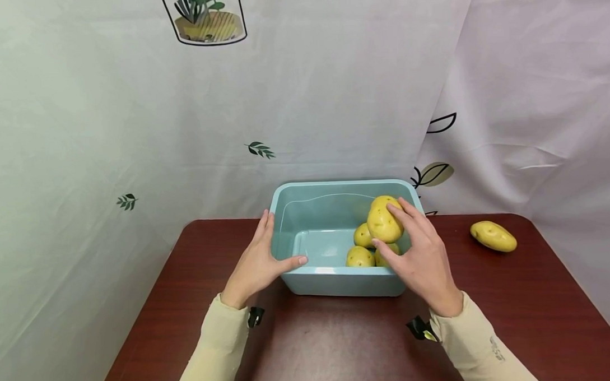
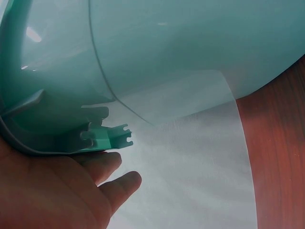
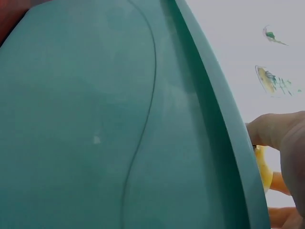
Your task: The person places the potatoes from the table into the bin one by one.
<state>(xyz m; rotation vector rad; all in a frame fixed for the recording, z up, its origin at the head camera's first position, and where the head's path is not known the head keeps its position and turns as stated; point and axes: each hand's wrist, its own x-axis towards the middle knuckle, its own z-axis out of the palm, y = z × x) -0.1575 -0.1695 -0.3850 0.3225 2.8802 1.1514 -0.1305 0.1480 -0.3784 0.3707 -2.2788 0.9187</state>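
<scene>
A light blue plastic bin (image 1: 338,272) stands on the table against the curtain. My left hand (image 1: 257,265) rests at its front left corner, fingers extended along the left side and thumb reaching over the front rim. In the left wrist view, the fingers (image 2: 121,188) lie just under the bin's edge. Over the bin's right part, my right hand (image 1: 420,254) holds a yellow potato (image 1: 385,221) between thumb and fingers. Other potatoes (image 1: 360,257) lie below it inside the bin, partly hidden by the front wall. The right wrist view shows mostly the bin's outer wall (image 3: 95,119).
One elongated potato (image 1: 493,236) lies on the dark red-brown table (image 1: 335,346), right of the bin near the back edge. A pale curtain (image 1: 332,88) with leaf prints hangs behind the table and down both sides.
</scene>
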